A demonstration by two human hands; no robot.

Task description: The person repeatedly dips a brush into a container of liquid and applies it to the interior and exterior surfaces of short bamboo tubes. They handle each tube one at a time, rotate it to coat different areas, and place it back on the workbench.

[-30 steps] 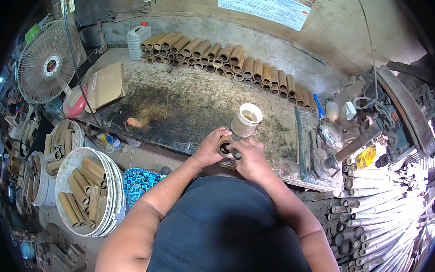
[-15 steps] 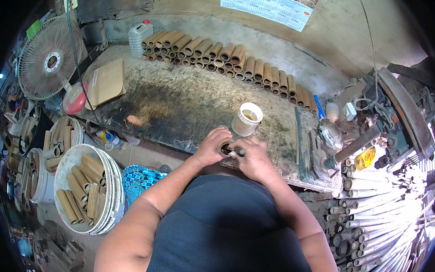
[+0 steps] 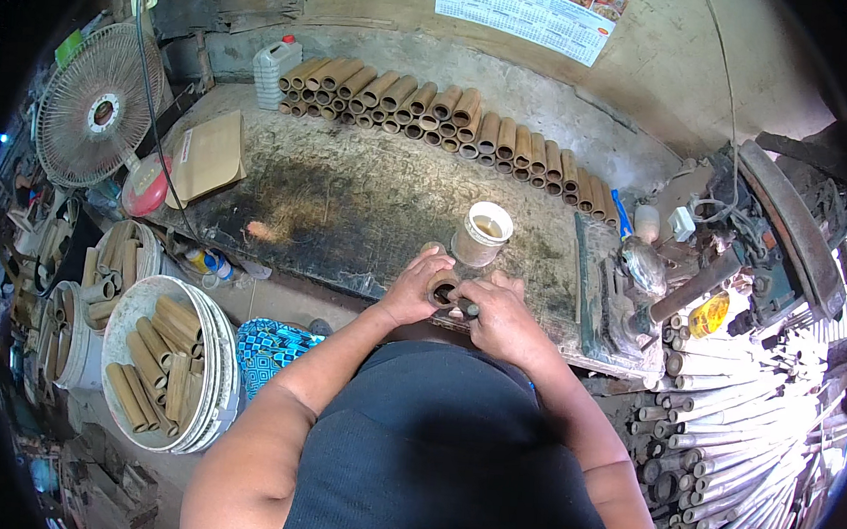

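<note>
A short bamboo tube (image 3: 440,282) is tilted so its open mouth faces me at the table's near edge. My left hand (image 3: 410,291) is closed round its left side. My right hand (image 3: 504,318) grips a slim tool with a dark, round-ended handle (image 3: 468,308) at the tube's mouth. The tool's working end is hidden by the fingers and the tube, so its kind does not show. Just beyond my hands stands a whitish plastic tub (image 3: 483,235) with brownish liquid in it.
Bamboo tubes (image 3: 423,109) lie stacked along the table's back, beside a plastic jug (image 3: 275,73). A white bucket (image 3: 203,416) of cut tubes stands at left, near a fan (image 3: 98,109). Long bamboo poles (image 3: 732,448) and a metal vise-like tool (image 3: 694,281) are at right.
The tool's handle has swung a little lower and toward me in my right hand. My left hand keeps its hold on the bamboo tube.
</note>
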